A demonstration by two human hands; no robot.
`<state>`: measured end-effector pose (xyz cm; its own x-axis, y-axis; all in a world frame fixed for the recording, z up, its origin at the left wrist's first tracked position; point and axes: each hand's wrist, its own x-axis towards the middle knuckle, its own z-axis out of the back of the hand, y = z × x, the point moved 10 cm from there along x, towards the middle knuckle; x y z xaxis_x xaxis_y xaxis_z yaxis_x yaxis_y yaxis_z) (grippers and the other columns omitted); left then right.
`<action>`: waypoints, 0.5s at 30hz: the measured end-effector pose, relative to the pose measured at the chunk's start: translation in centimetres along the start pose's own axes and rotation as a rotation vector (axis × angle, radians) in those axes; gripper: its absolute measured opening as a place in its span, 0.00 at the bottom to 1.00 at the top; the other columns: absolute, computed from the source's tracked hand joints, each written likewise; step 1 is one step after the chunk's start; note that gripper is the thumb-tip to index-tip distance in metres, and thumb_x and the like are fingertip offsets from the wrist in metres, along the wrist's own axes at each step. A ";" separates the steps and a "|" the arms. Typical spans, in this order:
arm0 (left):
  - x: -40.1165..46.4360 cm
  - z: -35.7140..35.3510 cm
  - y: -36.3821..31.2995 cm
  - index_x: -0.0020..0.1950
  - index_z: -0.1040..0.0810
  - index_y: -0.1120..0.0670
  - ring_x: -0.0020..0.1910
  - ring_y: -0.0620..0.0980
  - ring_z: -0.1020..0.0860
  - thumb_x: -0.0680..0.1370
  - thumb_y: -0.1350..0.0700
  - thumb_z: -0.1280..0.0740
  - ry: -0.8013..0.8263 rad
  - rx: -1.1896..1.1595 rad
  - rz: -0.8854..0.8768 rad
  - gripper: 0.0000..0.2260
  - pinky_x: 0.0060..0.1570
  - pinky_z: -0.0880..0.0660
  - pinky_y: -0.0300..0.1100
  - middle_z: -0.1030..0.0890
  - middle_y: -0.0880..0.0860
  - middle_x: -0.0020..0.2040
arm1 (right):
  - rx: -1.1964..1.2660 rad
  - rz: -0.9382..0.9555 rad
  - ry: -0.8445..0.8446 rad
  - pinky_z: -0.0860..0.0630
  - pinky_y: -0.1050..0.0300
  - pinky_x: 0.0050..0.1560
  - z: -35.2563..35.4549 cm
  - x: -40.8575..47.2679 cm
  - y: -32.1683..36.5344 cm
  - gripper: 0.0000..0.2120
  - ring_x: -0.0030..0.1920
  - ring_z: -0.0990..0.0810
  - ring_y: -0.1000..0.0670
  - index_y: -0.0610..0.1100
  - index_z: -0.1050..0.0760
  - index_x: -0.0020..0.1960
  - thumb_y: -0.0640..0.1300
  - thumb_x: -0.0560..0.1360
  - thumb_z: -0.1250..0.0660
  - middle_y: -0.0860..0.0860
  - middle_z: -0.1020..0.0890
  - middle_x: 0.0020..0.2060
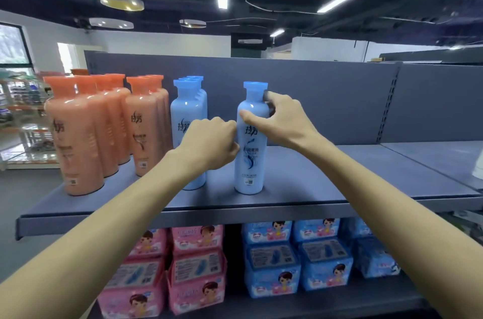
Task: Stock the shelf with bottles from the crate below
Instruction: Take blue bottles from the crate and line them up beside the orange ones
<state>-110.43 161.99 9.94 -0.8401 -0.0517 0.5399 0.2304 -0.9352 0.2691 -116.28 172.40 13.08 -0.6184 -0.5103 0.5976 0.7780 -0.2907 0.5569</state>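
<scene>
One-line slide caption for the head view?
Right hand grips a blue bottle upright on the shelf; left hand beside it.

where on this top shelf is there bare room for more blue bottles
Bare shelf runs from the lone blue bottle, held by the right hand, to the right upright. A narrower gap lies between it and the blue row, where the left hand sits. The orange bottles crowd the left end.

Pink packs (196, 266) and blue packs (295, 258) sit stacked on the lower shelf (287, 305).
</scene>
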 end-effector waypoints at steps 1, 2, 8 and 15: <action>-0.2 0.0 0.1 0.44 0.31 0.55 0.34 0.57 0.30 0.76 0.52 0.41 -0.011 -0.014 0.012 0.07 0.35 0.36 0.44 0.31 0.51 0.35 | -0.031 0.000 0.053 0.19 0.57 0.38 -0.6 -0.3 -0.2 0.21 0.41 0.18 0.54 0.47 0.26 0.56 0.57 0.70 0.27 0.54 0.17 0.41; -0.5 0.0 0.2 0.44 0.31 0.55 0.35 0.57 0.30 0.77 0.51 0.41 -0.017 -0.026 0.020 0.08 0.36 0.35 0.45 0.29 0.52 0.37 | -0.058 -0.004 0.110 0.19 0.57 0.39 -1.2 -0.8 -0.6 0.26 0.42 0.18 0.55 0.49 0.31 0.61 0.58 0.69 0.26 0.54 0.18 0.43; -3.2 -3.2 -0.7 0.44 0.31 0.55 0.39 0.58 0.26 0.77 0.50 0.41 0.056 -0.161 0.000 0.09 0.40 0.28 0.47 0.24 0.53 0.42 | -0.086 -0.088 0.309 0.26 0.63 0.41 -4.9 -4.7 -5.4 0.34 0.45 0.22 0.61 0.52 0.36 0.65 0.56 0.67 0.22 0.57 0.21 0.53; -3.9 -6.2 -2.0 0.45 0.35 0.56 0.44 0.60 0.26 0.78 0.55 0.42 0.031 -0.278 0.021 0.05 0.39 0.31 0.49 0.29 0.54 0.44 | -0.085 -0.096 0.282 0.21 0.57 0.52 -6.7 -4.0 -8.2 0.27 0.52 0.20 0.56 0.46 0.28 0.62 0.57 0.69 0.24 0.55 0.18 0.55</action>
<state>-110.65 161.93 2.36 -0.8524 -0.0788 0.5170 0.1082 -0.9938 0.0268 -119.38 171.43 2.28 -0.6438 -0.6784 0.3540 0.7313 -0.4093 0.5456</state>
